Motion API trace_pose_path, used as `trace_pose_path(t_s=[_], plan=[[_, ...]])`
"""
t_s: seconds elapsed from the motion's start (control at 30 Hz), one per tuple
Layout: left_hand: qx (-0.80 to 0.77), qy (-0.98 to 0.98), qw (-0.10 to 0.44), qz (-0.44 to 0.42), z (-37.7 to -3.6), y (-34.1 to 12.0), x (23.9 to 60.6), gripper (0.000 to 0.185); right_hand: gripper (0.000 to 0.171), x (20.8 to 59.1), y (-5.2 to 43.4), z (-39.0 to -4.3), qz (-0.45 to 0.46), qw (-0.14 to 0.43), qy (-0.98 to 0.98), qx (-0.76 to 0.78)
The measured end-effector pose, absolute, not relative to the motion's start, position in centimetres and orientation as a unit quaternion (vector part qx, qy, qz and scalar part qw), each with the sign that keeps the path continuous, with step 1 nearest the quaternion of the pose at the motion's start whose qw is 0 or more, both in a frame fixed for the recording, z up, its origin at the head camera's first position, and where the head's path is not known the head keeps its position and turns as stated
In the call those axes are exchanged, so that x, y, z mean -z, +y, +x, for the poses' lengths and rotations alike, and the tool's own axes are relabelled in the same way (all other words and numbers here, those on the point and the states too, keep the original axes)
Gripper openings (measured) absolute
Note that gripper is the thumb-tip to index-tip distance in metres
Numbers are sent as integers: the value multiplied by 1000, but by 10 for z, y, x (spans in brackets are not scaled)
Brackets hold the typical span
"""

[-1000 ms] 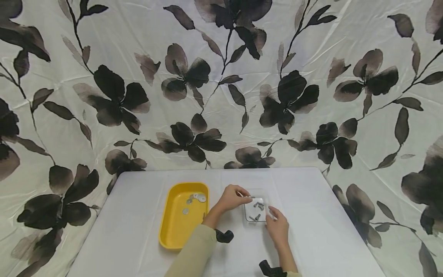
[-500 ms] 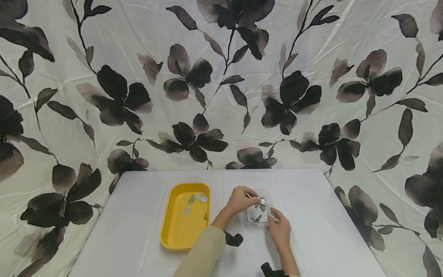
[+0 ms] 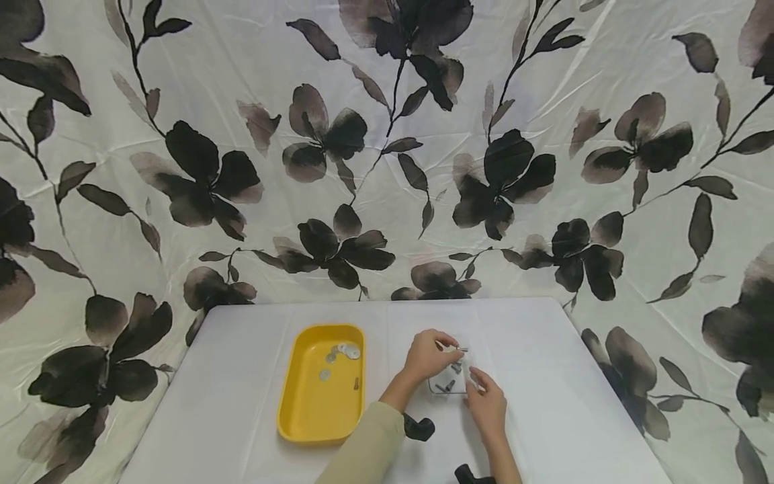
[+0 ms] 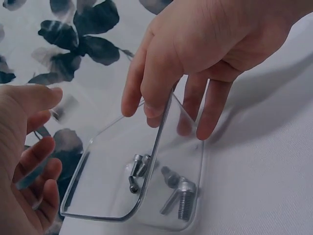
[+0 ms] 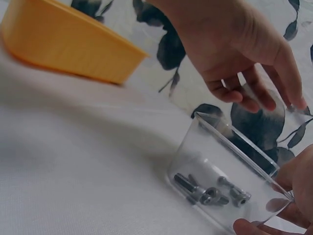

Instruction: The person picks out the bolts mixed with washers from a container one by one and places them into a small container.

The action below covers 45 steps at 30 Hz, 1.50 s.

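Observation:
My left hand [image 3: 431, 353] is over the far part of a clear plastic box [image 3: 448, 392]. Its thumb and fingertips pinch a small metal bolt [image 3: 462, 349], blurred in the left wrist view. My right hand [image 3: 487, 403] holds the box by its right wall, with fingers outside and inside the rim in the left wrist view [image 4: 188, 49]. Several metal bolts [image 5: 198, 191] of differing sizes lie on the box floor. Part of the box is hidden behind my left hand in the head view.
Left of the box, a yellow tray [image 3: 290, 410] stands on the white-covered table [image 3: 562, 403]. Several grey and white discs [image 3: 349, 350] and a bolt [image 3: 356, 384] lie in it. A floral cloth [image 3: 387, 202] hangs behind the table.
My left hand has moved right, carrying the bolt from the box's left rim to over its far part. The tray's bolt has come into view from behind my arm. My right hand stays put.

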State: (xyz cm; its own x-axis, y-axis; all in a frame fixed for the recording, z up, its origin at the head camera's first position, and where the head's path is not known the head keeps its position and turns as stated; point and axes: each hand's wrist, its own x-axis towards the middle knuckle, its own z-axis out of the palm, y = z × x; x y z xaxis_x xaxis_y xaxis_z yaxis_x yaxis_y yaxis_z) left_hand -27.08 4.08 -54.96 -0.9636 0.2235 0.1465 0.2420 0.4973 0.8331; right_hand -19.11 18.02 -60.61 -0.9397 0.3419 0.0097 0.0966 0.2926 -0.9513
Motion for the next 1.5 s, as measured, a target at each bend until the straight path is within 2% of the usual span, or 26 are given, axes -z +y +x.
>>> trace_pose_path(t_s=[0.13,0.27,0.57,0.9,1.27,1.5], plan=[[488,-860,-3,-147,-269,40,553,20,36,609,177,-190,-135,100,-790,-589],[495,-853,-26,-162,-268,39,553,16,36,608,177,-190,-135,101,-790,-590],[491,-853,-22,-176,-269,28,548,9,34,605,181,-194,-131,107,-794,-583],[497,-850,-39,-170,-262,-1,559,9,33,612,183,-184,-142,106,-800,-573],[486,-855,-69,-167,-267,-35,544,14,36,604,182,-186,-138,111,-826,-535],[478,-861,-62,-162,-265,-63,531,15,42,588,172,-183,-140,155,-853,-478]])
